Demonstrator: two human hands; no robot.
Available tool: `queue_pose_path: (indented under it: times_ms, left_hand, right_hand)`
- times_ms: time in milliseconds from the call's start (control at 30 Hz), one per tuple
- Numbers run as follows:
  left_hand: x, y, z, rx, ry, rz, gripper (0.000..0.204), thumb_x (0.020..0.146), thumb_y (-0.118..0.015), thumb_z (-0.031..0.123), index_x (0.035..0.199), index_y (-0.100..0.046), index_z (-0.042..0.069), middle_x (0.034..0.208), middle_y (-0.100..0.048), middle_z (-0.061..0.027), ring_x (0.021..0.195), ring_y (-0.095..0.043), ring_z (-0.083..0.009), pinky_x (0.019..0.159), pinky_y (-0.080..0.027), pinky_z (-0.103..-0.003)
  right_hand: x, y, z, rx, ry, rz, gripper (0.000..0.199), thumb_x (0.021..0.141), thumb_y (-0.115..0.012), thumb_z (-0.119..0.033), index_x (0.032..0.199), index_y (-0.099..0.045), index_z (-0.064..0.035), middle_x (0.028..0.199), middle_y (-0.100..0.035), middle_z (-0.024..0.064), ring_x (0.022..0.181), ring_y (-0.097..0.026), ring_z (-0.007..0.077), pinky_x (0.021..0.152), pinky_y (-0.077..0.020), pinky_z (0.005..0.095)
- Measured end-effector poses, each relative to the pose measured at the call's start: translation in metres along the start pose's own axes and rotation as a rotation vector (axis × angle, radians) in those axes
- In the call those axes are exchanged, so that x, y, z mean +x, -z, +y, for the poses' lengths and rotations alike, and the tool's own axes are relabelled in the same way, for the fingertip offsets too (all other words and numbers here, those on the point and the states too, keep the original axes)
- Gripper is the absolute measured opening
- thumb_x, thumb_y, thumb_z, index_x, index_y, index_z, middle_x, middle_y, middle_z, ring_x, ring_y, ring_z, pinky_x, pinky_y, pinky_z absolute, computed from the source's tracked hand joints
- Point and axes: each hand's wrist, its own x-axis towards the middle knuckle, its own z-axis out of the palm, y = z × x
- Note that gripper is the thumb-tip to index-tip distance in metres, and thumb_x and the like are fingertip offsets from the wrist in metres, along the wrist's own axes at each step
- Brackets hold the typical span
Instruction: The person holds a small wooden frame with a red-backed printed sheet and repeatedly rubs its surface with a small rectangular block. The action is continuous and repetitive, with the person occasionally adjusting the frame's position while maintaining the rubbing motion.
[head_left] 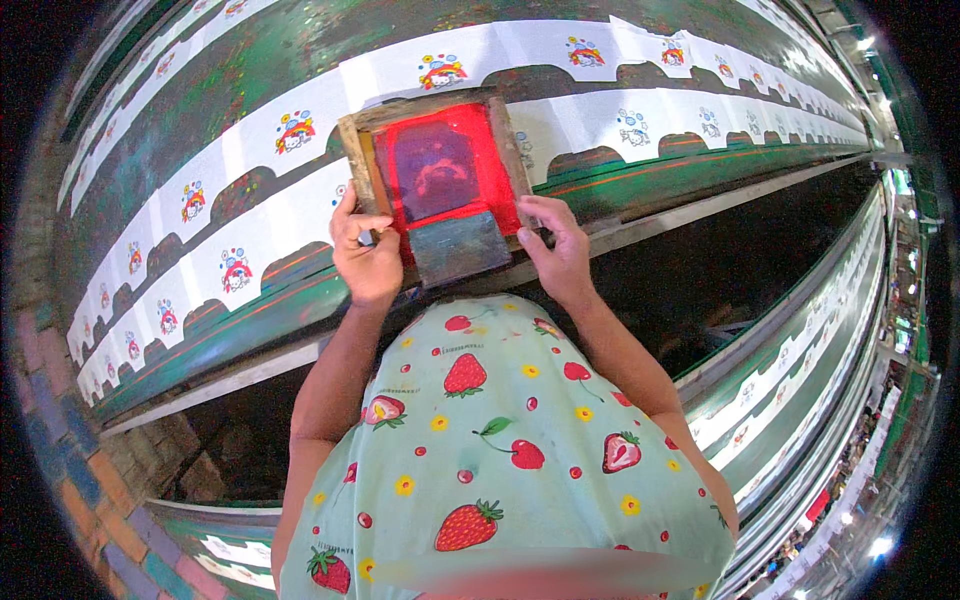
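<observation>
A wooden screen-printing frame lies over the near row of white cloth pieces. Red ink borders its mesh, and a dark purplish window in the middle lets a faint printed figure show through. Across the frame's near side sits a flat grey-green panel. My left hand is closed on the near left corner, fingers curled over the wood. At the near right corner, my right hand grips the frame's edge between thumb and fingers. Part of the cloth beneath is hidden by the frame.
Long green printing tables carry rows of white cloth with colourful cartoon prints. Along the near table runs a pale rail, with a dark gap below it. Another table of cloth stands to the right. Coloured paving shows at lower left.
</observation>
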Motion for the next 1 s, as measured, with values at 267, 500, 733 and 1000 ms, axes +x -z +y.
queue_pose_path:
  times_ms: [267,500,733,1000]
  left_hand:
    - [-0.009,-0.096,0.02,-0.031,0.079,0.036,0.026,0.08,-0.073,-0.017,0.093,-0.076,0.007,0.164,-0.062,-0.0286,0.156,-0.057,-0.0359,0.127,-0.043,-0.044]
    - [-0.015,-0.109,0.021,-0.025,0.197,0.064,0.023,0.081,-0.073,-0.016,0.092,-0.074,0.005,0.165,-0.063,-0.0275,0.151,-0.062,-0.0317,0.125,-0.046,-0.04]
    - [-0.015,-0.11,0.017,-0.142,0.311,0.088,0.02,0.08,-0.074,-0.016,0.086,-0.073,0.004,0.163,-0.063,-0.0299,0.151,-0.063,-0.0302,0.124,-0.046,-0.039]
    - [-0.02,-0.109,0.007,-0.093,0.243,0.053,0.025,0.08,-0.07,-0.021,0.091,-0.071,0.001,0.168,-0.061,-0.0249,0.121,-0.074,-0.018,0.096,-0.06,-0.032]
  right_hand:
    - [0.021,0.08,0.049,0.048,0.041,-0.006,0.043,0.09,-0.083,0.001,0.132,-0.077,-0.006,0.141,-0.075,0.0159,0.136,-0.068,0.0335,0.119,-0.0513,0.045]
    - [0.03,0.112,0.073,0.063,0.14,-0.128,0.036,0.097,-0.076,0.0,0.133,-0.075,-0.0023,0.144,-0.073,0.0161,0.138,-0.067,0.0306,0.121,-0.0497,0.045]
    - [0.041,0.124,0.064,0.054,0.236,-0.113,0.034,0.095,-0.076,0.002,0.129,-0.077,-0.0034,0.137,-0.076,0.0168,0.133,-0.07,0.0338,0.118,-0.0514,0.0458]
    - [0.065,0.121,0.044,-0.097,0.576,-0.498,0.043,0.085,-0.093,-0.011,0.125,-0.079,-0.0083,0.126,-0.076,0.0096,0.124,-0.071,0.0347,0.107,-0.0576,0.0497]
